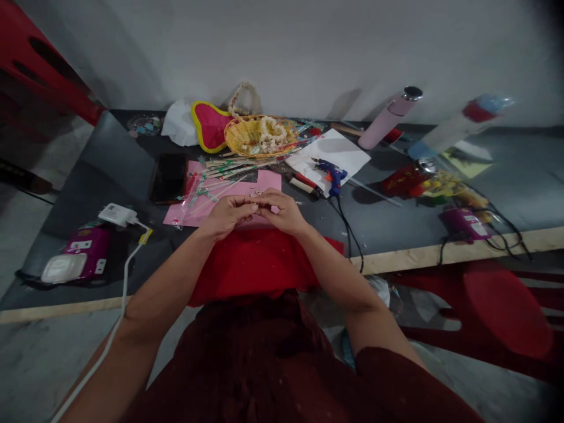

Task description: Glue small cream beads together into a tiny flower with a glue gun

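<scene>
Pink paper (269, 181); red cloth (251, 264); blue glue gun (335, 178).

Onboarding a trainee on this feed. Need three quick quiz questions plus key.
1. What lies under the nozzle of the blue plastic glue gun? A) red cloth B) flat white paper C) black rectangular phone
2. True or false: the left hand and right hand are close together, near the flat pink sheet.
3. Fill in: as the wearer sees it, the pink cylindrical flask is ___ of the yellow wicker basket.

Key: 1 B; 2 true; 3 right.
</scene>
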{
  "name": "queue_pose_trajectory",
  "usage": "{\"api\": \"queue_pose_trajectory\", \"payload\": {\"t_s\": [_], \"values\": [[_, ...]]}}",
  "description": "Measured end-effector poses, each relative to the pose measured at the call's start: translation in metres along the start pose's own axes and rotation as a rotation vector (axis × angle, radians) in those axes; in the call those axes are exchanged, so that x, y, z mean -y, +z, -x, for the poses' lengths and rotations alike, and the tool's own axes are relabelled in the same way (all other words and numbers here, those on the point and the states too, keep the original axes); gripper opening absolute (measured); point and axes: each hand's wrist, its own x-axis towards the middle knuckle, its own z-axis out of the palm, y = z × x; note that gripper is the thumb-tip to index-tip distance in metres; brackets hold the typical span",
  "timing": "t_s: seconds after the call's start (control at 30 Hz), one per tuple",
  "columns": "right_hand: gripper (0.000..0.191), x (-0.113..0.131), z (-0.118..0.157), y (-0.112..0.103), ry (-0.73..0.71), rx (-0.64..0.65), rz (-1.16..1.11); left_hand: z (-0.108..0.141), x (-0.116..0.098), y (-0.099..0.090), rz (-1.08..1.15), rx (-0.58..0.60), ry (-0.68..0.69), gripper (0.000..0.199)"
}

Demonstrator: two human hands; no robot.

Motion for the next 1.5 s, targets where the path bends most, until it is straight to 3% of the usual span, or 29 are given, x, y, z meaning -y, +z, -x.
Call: {"api": "queue_pose_trajectory", "payload": {"t_s": [0.2,0.7,0.93,1.17,1.37,1.5], "values": [[0.020,0.0047,-0.0018,0.0004,0.003,-0.004,0.014,-0.0010,0.0037,-0.0005,-0.038,0.016,0.063,0.023],[0.025,0.0048,-0.0020,-0.0050,-0.008,-0.012,-0.007,0.0010,-0.0029,-0.0005,-0.002,-0.040,-0.009,0.026],[0.016,-0.0008,-0.0019,-0.0006,-0.041,-0.097,-0.084,-0.0014,0.0045,0.0016,0.024,-0.017,0.065,0.026],[0.017,0.0029,-0.0026,-0.0012,0.035,-0.078,-0.101,0.0007,-0.0009,0.0066,0.044,-0.058,0.047,0.030],[0.032,0.0031,-0.0010,-0.0031,0.069,-0.044,-0.082,0.0015,-0.0035,0.0057,0.059,-0.051,0.041,0.026],[0.023,0.0018,-0.0008,-0.0024,0.076,-0.045,-0.038,0.0002,-0.0011,0.0020,0.052,-0.053,0.031,0.025]]}}
